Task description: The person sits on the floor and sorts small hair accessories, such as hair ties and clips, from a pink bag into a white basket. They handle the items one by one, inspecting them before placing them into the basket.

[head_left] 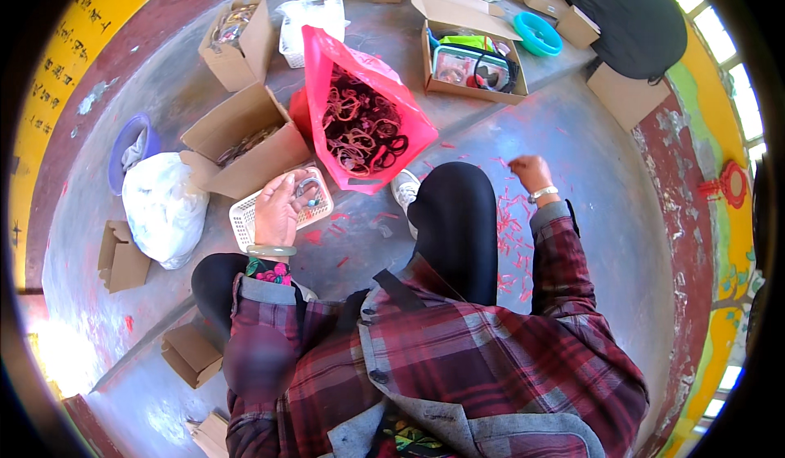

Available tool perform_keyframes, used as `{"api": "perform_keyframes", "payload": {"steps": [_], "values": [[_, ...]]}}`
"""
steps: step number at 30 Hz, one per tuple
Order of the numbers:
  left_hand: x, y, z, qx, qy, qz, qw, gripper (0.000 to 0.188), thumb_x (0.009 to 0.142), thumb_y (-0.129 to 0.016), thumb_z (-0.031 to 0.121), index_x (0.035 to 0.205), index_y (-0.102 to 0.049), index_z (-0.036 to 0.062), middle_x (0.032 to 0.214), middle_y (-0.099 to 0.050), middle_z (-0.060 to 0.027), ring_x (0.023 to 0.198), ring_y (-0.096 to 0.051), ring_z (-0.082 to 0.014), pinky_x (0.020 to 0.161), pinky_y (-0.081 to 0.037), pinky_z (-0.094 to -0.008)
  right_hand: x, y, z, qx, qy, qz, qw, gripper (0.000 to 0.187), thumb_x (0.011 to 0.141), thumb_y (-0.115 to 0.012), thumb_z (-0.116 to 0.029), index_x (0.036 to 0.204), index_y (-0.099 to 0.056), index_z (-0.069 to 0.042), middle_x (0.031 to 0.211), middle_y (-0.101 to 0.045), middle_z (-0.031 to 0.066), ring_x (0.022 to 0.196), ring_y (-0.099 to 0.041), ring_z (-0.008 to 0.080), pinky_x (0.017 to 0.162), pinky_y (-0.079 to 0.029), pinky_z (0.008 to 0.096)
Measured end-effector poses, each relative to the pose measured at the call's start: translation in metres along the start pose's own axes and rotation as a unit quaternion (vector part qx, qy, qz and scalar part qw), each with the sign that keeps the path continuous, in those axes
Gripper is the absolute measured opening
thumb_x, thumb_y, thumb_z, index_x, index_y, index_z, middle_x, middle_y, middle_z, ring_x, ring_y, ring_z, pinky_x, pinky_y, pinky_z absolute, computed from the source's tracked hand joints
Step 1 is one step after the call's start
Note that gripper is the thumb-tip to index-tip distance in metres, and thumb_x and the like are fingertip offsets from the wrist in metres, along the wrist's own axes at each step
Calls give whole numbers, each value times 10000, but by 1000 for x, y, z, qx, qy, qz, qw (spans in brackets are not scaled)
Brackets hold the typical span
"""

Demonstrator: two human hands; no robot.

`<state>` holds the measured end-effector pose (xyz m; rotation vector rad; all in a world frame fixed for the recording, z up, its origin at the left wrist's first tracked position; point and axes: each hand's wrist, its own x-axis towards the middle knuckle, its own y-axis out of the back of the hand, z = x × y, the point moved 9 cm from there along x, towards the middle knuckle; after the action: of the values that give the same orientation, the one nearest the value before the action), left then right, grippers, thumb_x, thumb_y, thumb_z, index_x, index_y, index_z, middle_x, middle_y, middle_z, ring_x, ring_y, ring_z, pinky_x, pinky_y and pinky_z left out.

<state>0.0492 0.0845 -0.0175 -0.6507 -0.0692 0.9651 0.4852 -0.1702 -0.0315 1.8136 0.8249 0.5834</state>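
Observation:
My left hand (pixel 276 213) is palm up over a white perforated basket (pixel 244 227), its fingers curled round a thin, pale cord-like loop (pixel 307 186) with a small blue spot. Whether the loop is a bracelet or a hair tie is hard to tell. To the right, beyond my knee, my right hand (pixel 530 172) has its fingers drawn together above the floor; anything between them is hidden. Just ahead, a bright pink plastic bag (pixel 413 102) gapes wide, full of dark and tan loops (pixel 360 127). Red scraps (pixel 509 233) lie scattered on the floor below my right hand.
Around the bag stand an open cardboard box (pixel 274 151), another filled box (pixel 253 41) and a white basket (pixel 315 20). A stuffed white plastic bag (pixel 168 208) and purple basin (pixel 135 135) are leftward. Farther right are a carton of packets (pixel 474 90) and turquoise basin (pixel 537 34).

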Motion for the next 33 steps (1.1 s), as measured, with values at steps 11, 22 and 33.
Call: {"api": "perform_keyframes", "payload": {"steps": [11,22,33], "values": [[4,-3,-10,26,12,-4,1000,256,930,-457,155,1038,-538,-63,1027,-596,-170,938,-602,-222,832,-516,-323,-88,-157,242,-262,-119,-325,901,270,735,-615,-237,948,-682,-85,925,-668,90,854,-638,255,775,-501,355],[2,-1,-10,34,4,-11,999,250,925,-468,158,1037,-546,-51,1022,-601,-159,928,-605,-211,829,-516,-320,-106,-73,203,-62,-311,-352,881,514,692,-663,-310,1157,-574,-110,1135,-597,107,892,-633,277,769,-508,357],[0,-1,-9,41,16,-11,999,250,930,-461,152,1032,-554,-56,1032,-602,-148,912,-608,-200,812,-514,-312,-123,-41,208,389,-454,-180,781,662,836,-524,-518,1364,-333,-167,1348,-378,195,1134,-466,398,877,-447,458]]}}
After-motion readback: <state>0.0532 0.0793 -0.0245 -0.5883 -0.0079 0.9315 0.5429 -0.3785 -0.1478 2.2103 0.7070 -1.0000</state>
